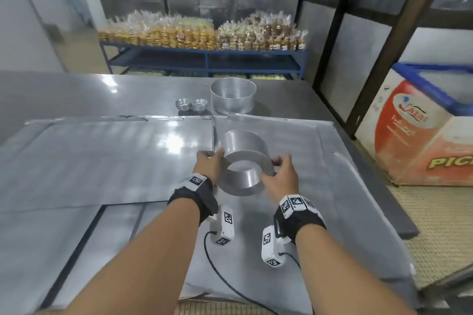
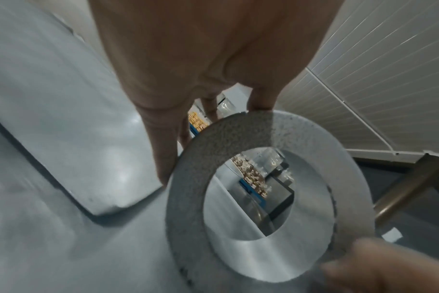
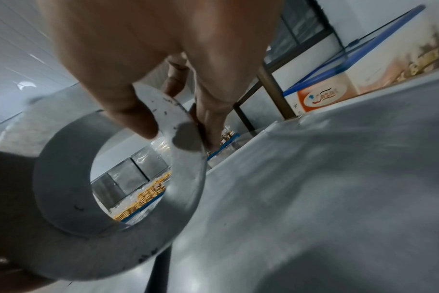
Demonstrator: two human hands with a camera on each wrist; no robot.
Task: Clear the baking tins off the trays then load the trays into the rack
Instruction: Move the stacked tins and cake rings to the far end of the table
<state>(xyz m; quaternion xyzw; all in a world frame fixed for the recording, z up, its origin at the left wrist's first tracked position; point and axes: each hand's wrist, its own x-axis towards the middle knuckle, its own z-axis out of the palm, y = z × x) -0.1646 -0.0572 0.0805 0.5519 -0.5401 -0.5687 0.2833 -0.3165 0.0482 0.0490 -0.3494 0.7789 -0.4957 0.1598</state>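
Observation:
I hold a round metal baking tin point(image 1: 245, 158) with a hole through its base, tilted, its base toward me, just above the right-hand tray point(image 1: 332, 186). My left hand point(image 1: 208, 165) grips its left edge, thumb on the base and fingers behind. My right hand point(image 1: 280, 174) pinches its right edge. In the left wrist view the tin's ring base point(image 2: 263, 142) sits below my left hand point(image 2: 208, 107). The right wrist view shows the tin point(image 3: 188, 178) pinched by my right hand point(image 3: 176, 123). A second flat tray point(image 1: 102, 161) lies to the left.
On the steel table behind the trays stand a large round tin point(image 1: 233, 96) and two small stacks of fluted tins point(image 1: 191, 105). A blue shelf of bagged baked goods point(image 1: 204, 38) lines the back wall. A chest freezer point(image 1: 422, 135) stands to the right.

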